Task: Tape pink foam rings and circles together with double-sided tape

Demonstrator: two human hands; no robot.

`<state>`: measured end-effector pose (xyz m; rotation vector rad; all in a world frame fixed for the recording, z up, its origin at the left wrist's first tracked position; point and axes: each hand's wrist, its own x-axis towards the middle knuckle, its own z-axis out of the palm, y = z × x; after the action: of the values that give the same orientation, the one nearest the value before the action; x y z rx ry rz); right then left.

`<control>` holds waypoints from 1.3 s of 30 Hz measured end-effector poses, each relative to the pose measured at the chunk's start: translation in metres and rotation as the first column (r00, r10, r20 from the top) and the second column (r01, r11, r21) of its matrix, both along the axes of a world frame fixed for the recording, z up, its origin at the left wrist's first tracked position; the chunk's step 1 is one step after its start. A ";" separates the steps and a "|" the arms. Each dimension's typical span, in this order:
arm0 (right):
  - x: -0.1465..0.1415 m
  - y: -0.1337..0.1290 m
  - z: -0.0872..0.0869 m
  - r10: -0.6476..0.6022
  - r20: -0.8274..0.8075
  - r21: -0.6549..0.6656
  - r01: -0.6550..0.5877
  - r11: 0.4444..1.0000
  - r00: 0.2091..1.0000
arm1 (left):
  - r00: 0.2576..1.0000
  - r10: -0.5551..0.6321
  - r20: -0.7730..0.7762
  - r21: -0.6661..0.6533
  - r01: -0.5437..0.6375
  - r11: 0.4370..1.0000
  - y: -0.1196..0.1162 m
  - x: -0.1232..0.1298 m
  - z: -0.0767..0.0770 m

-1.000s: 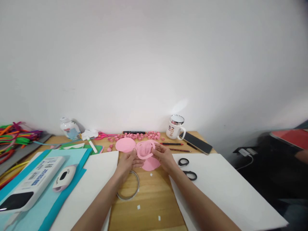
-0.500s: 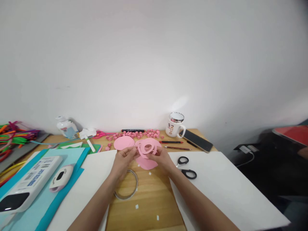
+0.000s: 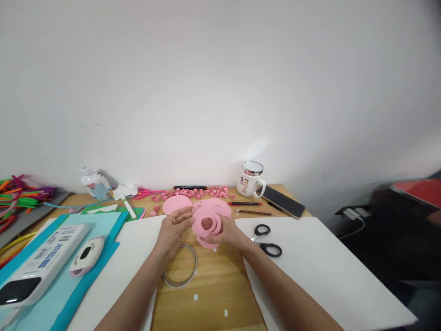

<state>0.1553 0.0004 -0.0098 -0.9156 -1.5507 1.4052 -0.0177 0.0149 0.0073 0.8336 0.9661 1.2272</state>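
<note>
A pink paper spiral (image 3: 199, 226), cut in rings with a hole in its middle, is held up above the wooden table. My right hand (image 3: 227, 233) grips it from the right side, thumb in front. My left hand (image 3: 177, 226) is at its left edge, fingers bent and thumb close to the paper; whether it pinches the edge cannot be made out. Behind the spiral lie more pink paper pieces (image 3: 223, 205), and a pink paper disc (image 3: 176, 203) is just beyond my left hand. A roll of tape (image 3: 195, 271) lies below my left wrist.
Black-handled scissors (image 3: 270, 249) lie on white paper (image 3: 320, 271) at the right. A mug (image 3: 251, 180), phone (image 3: 284, 202), pencils and small pink rolls (image 3: 198, 193) line the back. Blue sheets at the left carry a white device (image 3: 46, 262).
The pink spiral has turned to face me more and shifted slightly left and down. My right hand now wraps further around it, and my left hand's fingers have lifted a little.
</note>
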 end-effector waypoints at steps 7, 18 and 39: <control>-0.002 -0.001 0.001 -0.035 -0.047 -0.153 0.028 0.988 0.998 | 0.990 -0.077 -0.117 0.085 0.087 0.993 -0.002 0.001 -0.004; 0.001 0.002 -0.011 0.110 0.017 -0.085 -0.108 0.991 0.994 | 0.976 -0.114 -0.183 -0.059 0.105 0.993 -0.008 0.005 0.005; 0.000 0.002 -0.006 -0.013 0.007 -0.292 0.014 0.956 1.000 | 0.987 -0.086 -0.138 -0.064 0.078 0.995 -0.006 0.004 -0.004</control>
<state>0.1556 0.0028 -0.0154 -1.1019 -1.3580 1.6520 -0.0135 0.0087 0.0032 0.9142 1.0663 1.0758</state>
